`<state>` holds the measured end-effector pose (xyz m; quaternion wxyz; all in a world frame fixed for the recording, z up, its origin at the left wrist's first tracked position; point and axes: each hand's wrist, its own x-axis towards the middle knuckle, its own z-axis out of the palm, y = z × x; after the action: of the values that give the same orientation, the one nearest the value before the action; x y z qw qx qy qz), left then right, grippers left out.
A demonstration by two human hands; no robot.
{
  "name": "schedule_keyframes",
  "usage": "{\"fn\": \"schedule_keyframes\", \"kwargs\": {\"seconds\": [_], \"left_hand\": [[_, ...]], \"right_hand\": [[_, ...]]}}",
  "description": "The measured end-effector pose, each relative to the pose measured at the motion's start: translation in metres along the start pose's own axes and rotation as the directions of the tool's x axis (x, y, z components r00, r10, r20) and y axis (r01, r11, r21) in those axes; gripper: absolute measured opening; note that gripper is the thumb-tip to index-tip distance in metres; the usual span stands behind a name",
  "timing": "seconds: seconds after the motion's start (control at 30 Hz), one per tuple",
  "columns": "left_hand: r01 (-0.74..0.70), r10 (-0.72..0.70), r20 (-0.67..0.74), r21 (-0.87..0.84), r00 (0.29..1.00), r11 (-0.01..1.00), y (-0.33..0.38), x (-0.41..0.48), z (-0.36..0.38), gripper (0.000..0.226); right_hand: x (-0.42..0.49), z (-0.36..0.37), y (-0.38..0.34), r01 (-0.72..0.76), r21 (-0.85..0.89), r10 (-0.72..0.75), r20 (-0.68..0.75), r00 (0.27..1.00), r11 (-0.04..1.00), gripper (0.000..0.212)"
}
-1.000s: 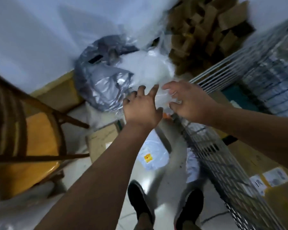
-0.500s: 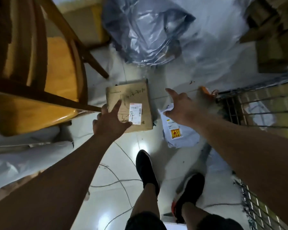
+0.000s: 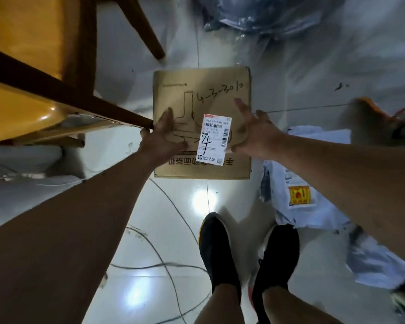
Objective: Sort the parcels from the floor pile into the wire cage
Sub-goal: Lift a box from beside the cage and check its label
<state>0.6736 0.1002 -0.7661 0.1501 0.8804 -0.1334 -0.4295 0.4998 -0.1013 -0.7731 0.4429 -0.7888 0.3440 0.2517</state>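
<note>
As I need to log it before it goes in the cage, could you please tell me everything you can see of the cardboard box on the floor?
The cardboard box is flat, brown and closed, lying on the glossy tiled floor. Its top bears a handwritten number, a printed line drawing, printed characters along the near edge and a white shipping label with barcodes and a handwritten 4. The left hand and right hand, both spread open, are over it; contact is unclear.

Matt cardboard box (image 3: 201, 94), glossy tile floor (image 3: 164, 230), varnished wood chair (image 3: 21, 66).
</note>
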Motion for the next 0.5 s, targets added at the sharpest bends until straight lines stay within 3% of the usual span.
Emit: {"fn": "schedule_keyframes", "kwargs": {"seconds": [0.1,0.3,0.5], "left_hand": [[0.021,-0.025,-0.024,-0.149,0.999,0.989,-0.007,0.029,0.016,0.128],[0.042,-0.071,-0.136,-0.205,0.988,0.978,-0.002,0.023,0.034,0.135],[-0.113,0.095,-0.143,-0.123,0.985,0.986,0.03,-0.019,0.017,0.141]], "right_hand": [[0.028,0.013,0.012,0.012,0.063,-0.011,-0.009,1.0,0.998,0.14],[0.029,0.033,0.015,0.079,0.133,-0.059,-0.148,0.987,0.988,0.148],[-0.021,-0.004,0.008,0.106,0.134,-0.072,-0.242,0.968,0.985,0.146]]}}
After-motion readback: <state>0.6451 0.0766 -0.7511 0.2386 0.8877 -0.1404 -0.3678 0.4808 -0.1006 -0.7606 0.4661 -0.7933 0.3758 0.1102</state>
